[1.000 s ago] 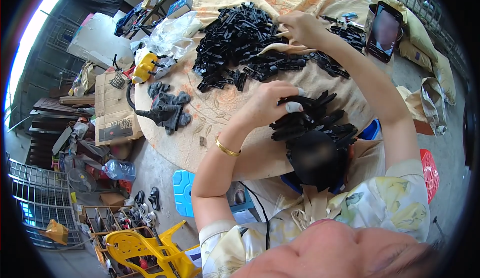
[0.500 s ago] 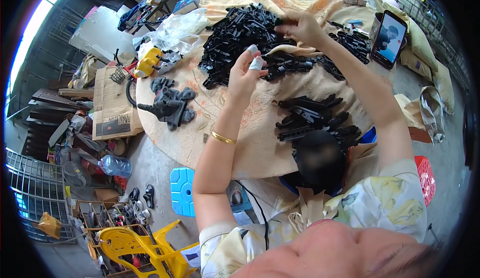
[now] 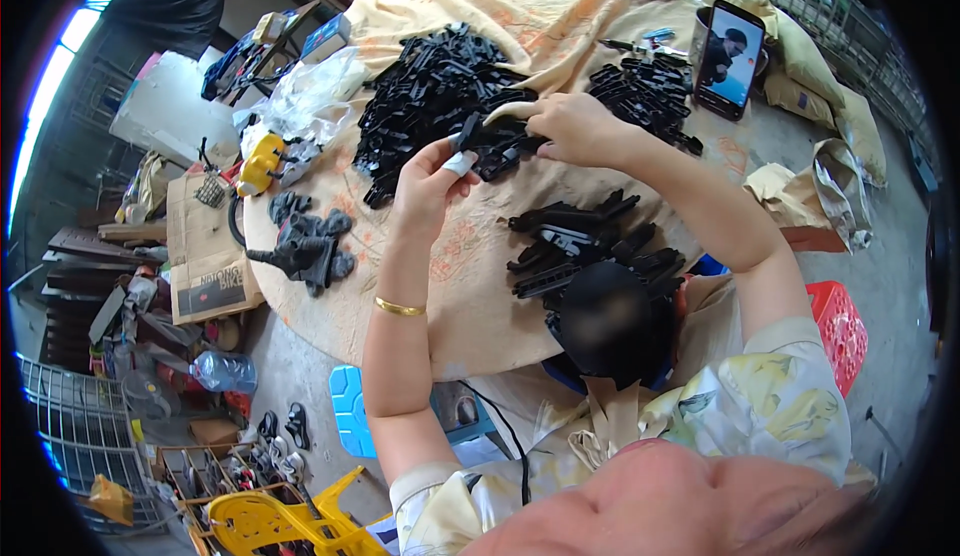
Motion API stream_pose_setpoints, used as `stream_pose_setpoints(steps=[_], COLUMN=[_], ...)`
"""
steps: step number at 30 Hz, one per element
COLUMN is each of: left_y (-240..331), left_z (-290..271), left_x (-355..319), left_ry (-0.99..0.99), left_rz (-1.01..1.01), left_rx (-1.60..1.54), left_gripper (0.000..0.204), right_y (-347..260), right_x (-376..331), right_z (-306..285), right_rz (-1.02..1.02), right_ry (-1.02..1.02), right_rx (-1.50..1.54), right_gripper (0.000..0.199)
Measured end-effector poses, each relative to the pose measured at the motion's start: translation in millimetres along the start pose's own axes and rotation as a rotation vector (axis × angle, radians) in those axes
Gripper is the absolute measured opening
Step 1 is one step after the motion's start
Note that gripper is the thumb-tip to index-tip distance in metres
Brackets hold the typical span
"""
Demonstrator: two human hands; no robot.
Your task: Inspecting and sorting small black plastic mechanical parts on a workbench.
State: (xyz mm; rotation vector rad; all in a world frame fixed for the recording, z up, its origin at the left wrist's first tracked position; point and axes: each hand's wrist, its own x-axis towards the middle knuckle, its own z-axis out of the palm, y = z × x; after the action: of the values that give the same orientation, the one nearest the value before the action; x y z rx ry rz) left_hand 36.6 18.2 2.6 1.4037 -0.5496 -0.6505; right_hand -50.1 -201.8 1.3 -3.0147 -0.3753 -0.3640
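My left hand, white tape round its fingertips, pinches a small black plastic piece at the near edge of a big heap of black plastic pieces. To its right is my right hand, fingers curled and drawn together, beside a raised fold of the tablecloth. What those fingers hold, if anything, is hidden. Beyond my right hand lies a second heap of black pieces. Closer to me, longer black parts are piled, partly covered by a round black object.
A phone stands upright at the table's right. On the left are a dark grey toy figure, a yellow toy and clear plastic bags. A blue stool, red stool and yellow chair surround the table.
My right hand has come back toward me from the big heap's far edge. My left hand now has a black piece in its fingers. The whole view has shifted slightly.
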Motion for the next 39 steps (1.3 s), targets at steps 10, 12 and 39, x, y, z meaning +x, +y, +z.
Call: stream_pose_setpoints(steps=[10, 12, 39], left_y=[-3.9, -1.2, 3.8], left_z=[27.1, 37.9, 24.6], left_x=[-6.8, -10.6, -12.2], left_ry=[0.148, 0.092, 0.024], left_rz=[0.118, 0.124, 0.233], left_rx=[0.256, 0.251, 0.337], left_gripper=[0.038, 0.036, 0.034], right_y=[-13.2, -23.7, -13.6], right_x=[4.5, 5.7, 3.0], right_z=[3.3, 6.2, -2.3], right_rz=[-0.104, -0.152, -0.25], right_ry=[0.466, 0.438, 0.374], right_rx=[0.741, 0.846, 0.56], right_gripper=[0.015, 0.013, 0.046])
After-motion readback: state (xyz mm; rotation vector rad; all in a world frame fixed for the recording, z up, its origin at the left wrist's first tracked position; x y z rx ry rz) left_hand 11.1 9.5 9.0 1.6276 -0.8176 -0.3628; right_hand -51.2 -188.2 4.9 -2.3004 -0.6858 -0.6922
